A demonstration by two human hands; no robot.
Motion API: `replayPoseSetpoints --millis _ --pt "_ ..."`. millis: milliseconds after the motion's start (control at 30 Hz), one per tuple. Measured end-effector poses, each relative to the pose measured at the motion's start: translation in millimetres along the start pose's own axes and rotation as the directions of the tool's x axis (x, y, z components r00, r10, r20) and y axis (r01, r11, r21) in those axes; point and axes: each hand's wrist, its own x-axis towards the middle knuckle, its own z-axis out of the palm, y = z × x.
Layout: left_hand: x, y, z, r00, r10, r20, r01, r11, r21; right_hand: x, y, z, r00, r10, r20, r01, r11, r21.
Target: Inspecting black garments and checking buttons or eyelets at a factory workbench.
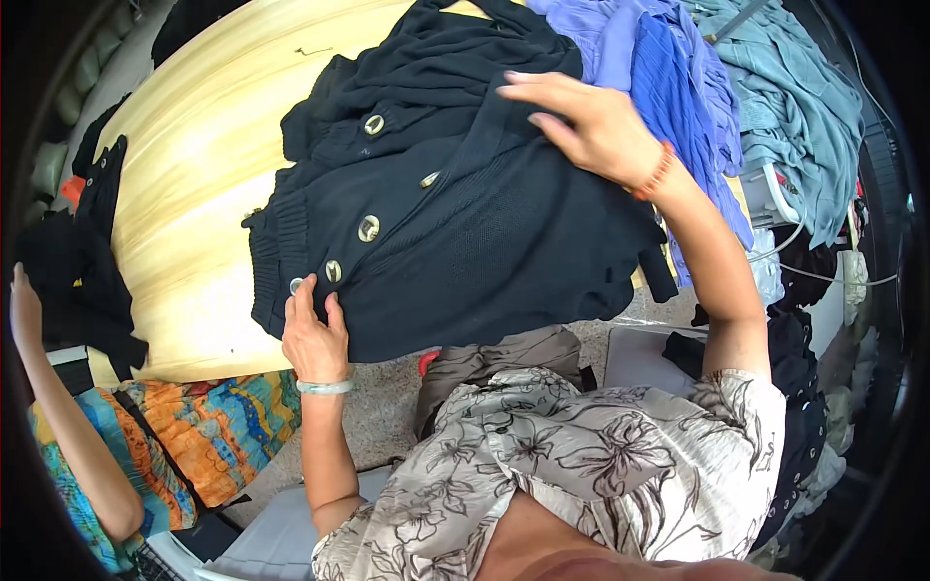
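A black knit cardigan (pixel 484 232) lies spread on the table, with ribbed edging at its left side and several pale round buttons along the front. My left hand (pixel 315 334) rests at its near left corner, fingertips beside a button and thumb apart from them. Across the upper right of the cardigan reaches my right hand (pixel 591 126), fingers stretched out over a folded strip of the knit. Only the thumb and nearest fingers show clearly; the palm faces down. More black knit cloth (pixel 436 58) is bunched at the far side.
Blue and purple garments (pixel 668 107) are heaped at the far right, with teal cloth (pixel 785 126) beyond. The yellow wood-grain table (pixel 203 194) has its near edge by my body. At the left, another person's arm (pixel 73 436) reaches to a black buttoned garment (pixel 87 261).
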Motion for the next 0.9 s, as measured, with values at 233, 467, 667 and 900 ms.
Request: replayPoseSetpoints --millis 233,467,667,900 --pt "8 -2 1 0.991 -0.131 0.01 0.13 0.989 0.07 37 22 31 0.896 0.012 0.443 0.01 0.999 -0.047" --pt "19 26 -12 0.925 0.091 -0.37 -0.149 0.98 -0.13 -3 23 -54 0.919 -0.041 -0.391 -0.057 0.97 -0.234" --pt "21 105 -24 0.88 0.329 -0.344 -0.453 0.801 -0.392 -102 39 -134 0.839 0.204 -0.505 -0.406 0.853 -0.329" --pt "-3 66 -6 0.969 0.22 0.113 -0.03 0.558 -0.829 -187 -4 -90 0.701 0.659 -0.272 -0.712 0.631 -0.308"
